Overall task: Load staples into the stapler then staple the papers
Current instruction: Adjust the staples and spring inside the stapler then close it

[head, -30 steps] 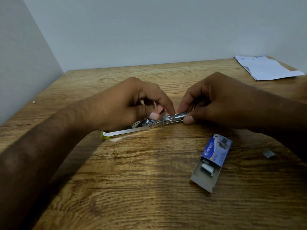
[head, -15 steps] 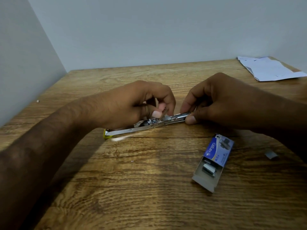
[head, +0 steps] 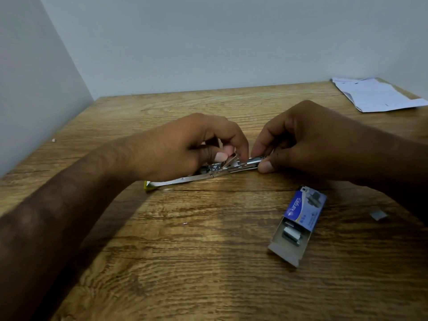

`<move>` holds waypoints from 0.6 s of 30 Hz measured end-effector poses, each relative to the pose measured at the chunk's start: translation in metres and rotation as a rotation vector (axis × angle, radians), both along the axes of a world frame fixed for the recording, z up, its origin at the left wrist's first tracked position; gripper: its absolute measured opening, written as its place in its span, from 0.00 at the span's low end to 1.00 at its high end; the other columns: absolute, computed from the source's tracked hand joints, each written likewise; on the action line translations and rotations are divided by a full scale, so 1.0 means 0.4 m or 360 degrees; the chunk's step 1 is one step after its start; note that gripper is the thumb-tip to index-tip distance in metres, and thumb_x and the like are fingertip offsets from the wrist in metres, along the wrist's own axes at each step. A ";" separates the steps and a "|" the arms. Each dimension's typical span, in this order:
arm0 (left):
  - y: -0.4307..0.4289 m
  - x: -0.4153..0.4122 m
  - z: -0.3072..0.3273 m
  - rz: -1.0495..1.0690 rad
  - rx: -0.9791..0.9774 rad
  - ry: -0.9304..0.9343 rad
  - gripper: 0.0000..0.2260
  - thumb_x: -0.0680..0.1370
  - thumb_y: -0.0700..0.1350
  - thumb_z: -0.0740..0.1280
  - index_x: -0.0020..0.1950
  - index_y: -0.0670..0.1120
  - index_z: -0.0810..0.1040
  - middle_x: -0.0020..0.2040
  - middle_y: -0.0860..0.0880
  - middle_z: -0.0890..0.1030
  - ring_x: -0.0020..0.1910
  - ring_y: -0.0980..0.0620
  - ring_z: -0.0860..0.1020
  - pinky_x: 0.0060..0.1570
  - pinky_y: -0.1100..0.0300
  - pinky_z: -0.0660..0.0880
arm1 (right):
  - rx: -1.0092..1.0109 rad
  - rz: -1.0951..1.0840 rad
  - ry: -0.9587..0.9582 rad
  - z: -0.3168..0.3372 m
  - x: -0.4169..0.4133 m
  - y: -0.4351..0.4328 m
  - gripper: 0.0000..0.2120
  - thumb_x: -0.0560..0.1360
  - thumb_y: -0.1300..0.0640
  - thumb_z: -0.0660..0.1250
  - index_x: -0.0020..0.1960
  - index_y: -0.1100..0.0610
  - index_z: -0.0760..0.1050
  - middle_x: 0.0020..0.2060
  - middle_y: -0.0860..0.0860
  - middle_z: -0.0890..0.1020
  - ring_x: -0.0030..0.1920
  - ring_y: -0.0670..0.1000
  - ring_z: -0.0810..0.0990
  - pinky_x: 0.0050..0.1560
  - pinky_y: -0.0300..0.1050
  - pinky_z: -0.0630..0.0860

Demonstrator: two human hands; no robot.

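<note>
Head view: I judge loading is under way; staples (head: 291,234) should seat flat in the channel before closing. The stapler (head: 208,176) lies opened flat on the table (head: 208,262) between both hands: left hand (head: 185,147) pinches its middle, right hand (head: 312,140) pinches its end (papers (head: 375,95) well apart).

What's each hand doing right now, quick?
Left hand: closed, pinching the opened stapler near its hinge.
Right hand: closed, pinching the stapler's other end.
</note>
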State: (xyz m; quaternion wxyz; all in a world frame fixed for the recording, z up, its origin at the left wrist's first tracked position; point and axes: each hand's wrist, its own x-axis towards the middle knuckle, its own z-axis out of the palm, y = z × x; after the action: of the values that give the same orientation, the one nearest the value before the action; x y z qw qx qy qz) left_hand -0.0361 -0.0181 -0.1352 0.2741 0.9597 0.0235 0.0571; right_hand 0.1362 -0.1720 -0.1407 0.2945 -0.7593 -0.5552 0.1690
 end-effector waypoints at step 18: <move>0.010 -0.017 0.002 0.0063 -0.0280 -0.0132 0.02 0.77 0.39 0.73 0.49 0.45 0.85 0.40 0.51 0.84 0.39 0.53 0.79 0.41 0.60 0.76 | -0.0019 -0.0002 -0.0002 0.003 0.001 -0.002 0.07 0.65 0.54 0.81 0.40 0.46 0.85 0.31 0.37 0.85 0.32 0.35 0.81 0.33 0.31 0.69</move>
State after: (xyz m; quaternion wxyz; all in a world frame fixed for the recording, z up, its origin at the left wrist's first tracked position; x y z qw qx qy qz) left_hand -0.0428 -0.0142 -0.1346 0.3570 0.9280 0.0360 0.1000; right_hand 0.1368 -0.1726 -0.1395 0.2896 -0.7615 -0.5538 0.1717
